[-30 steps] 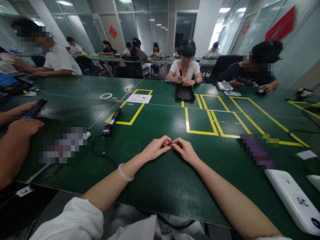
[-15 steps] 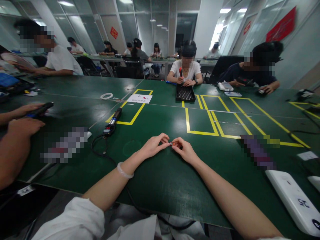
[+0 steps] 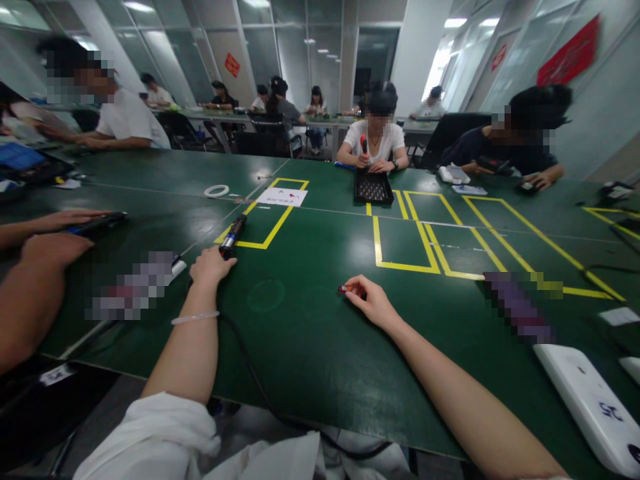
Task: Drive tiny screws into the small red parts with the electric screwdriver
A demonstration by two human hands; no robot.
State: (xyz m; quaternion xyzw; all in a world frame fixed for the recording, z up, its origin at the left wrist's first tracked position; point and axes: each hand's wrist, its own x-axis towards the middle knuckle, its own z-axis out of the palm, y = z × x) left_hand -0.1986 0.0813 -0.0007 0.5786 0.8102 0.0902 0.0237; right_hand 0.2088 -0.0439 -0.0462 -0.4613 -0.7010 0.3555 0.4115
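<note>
Left hand [image 3: 211, 265] now at tool [image 3: 233, 235] by tape edge [image 3: 253, 245]

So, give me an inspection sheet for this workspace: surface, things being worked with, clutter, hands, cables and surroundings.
Surface: green table with yellow tape outlines and a faint ring mark.
Work things: small red piece; dark-and-silver cylindrical tool lying partly over an outline.
Clutter: white ring, printed white sheet, white device at lower right.
Hands: left hand at the tool's near end, grip unclear; right hand pinching the red piece.
Cables: black cable emerging beside the left wrist, running over the near edge.
Surroundings: co-worker opposite, hands at a black tray; others seated around.
</note>
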